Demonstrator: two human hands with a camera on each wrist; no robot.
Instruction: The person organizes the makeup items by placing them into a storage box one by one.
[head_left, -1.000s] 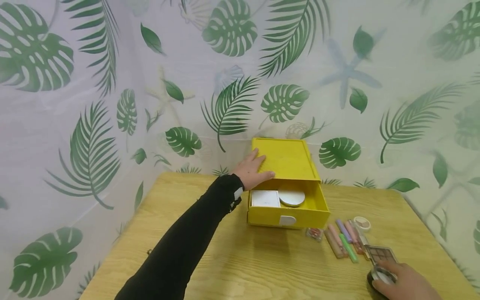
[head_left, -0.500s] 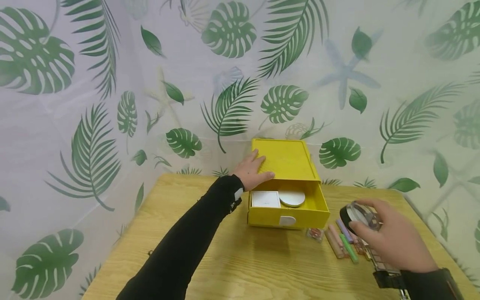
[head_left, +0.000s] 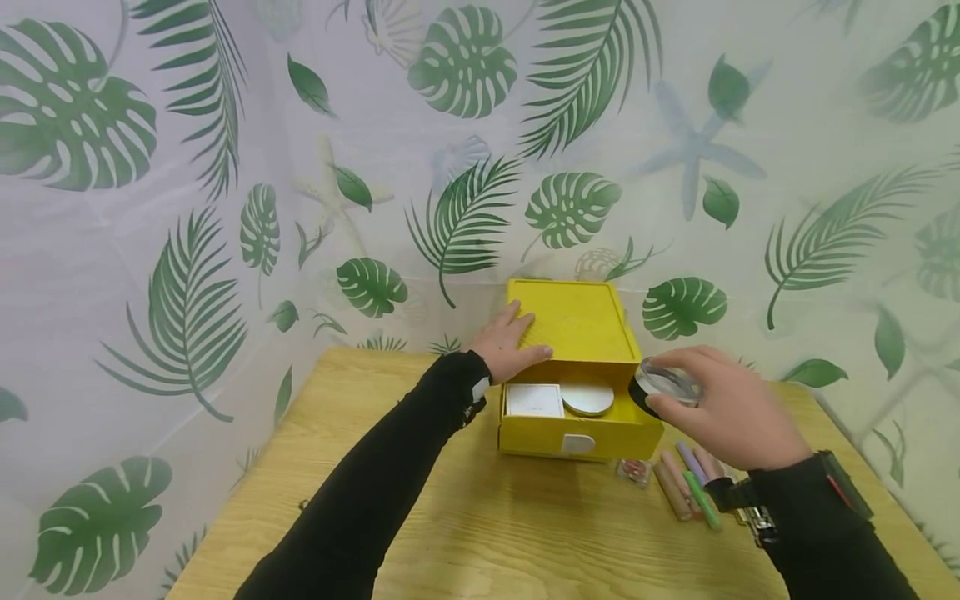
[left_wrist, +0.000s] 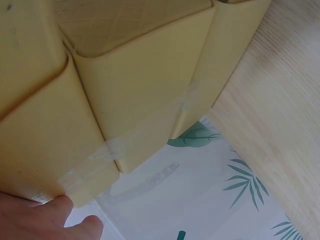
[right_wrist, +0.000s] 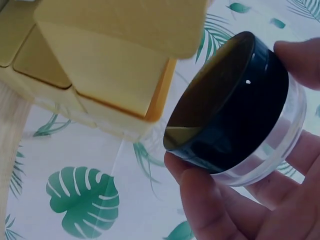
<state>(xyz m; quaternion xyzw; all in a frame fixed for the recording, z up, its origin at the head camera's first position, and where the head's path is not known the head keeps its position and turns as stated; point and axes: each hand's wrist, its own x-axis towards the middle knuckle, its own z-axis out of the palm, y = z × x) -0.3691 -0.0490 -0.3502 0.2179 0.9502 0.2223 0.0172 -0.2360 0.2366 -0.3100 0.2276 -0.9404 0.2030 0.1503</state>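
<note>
A yellow storage box (head_left: 573, 321) stands at the table's back with its front drawer (head_left: 525, 438) pulled out. In the drawer lie a white square box (head_left: 534, 400) and a round flat white-topped case (head_left: 588, 397). My left hand (head_left: 507, 343) rests on the yellow top with spread fingers; its fingertips also show at the box in the left wrist view. My right hand (head_left: 731, 410) holds a round cosmetic jar (right_wrist: 227, 107), tilted, with a black part and a clear part, between thumb and fingers. The jar is at the drawer's right end, hiding that corner.
Several slim cosmetic tubes (head_left: 672, 492), one of them green (head_left: 702, 501), lie right of the box. A small clear case with red contents (head_left: 634, 472) lies below the drawer front. Leaf-patterned sheeting (head_left: 450, 83) hangs behind the wooden table (head_left: 450, 533).
My right hand has picked up the jar from the table's front right and carried it up and left to the drawer. The left hand stays on the box.
</note>
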